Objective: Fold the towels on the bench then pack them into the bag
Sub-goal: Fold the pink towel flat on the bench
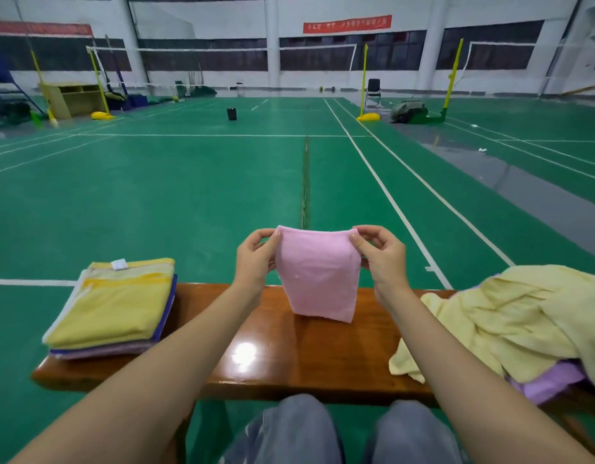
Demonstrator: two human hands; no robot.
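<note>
Both hands are holding a pink towel (318, 276) up over the wooden tabletop (289, 356): the left hand (256, 259) is pinching its top left corner, the right hand (380, 259) its top right. A folded towel stack (112, 309) is lying at the left end, and a loose yellow towel (510, 316) is lying crumpled over a purple one (550, 383) at the right.

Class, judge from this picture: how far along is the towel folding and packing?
Done: a folded stack lies at the left end of the bench. In hand: the left hand and right hand pinch the pink towel by its top corners. Left: the crumpled yellow towel and purple towel on the right, then packing; no bag shows nearby.
</note>
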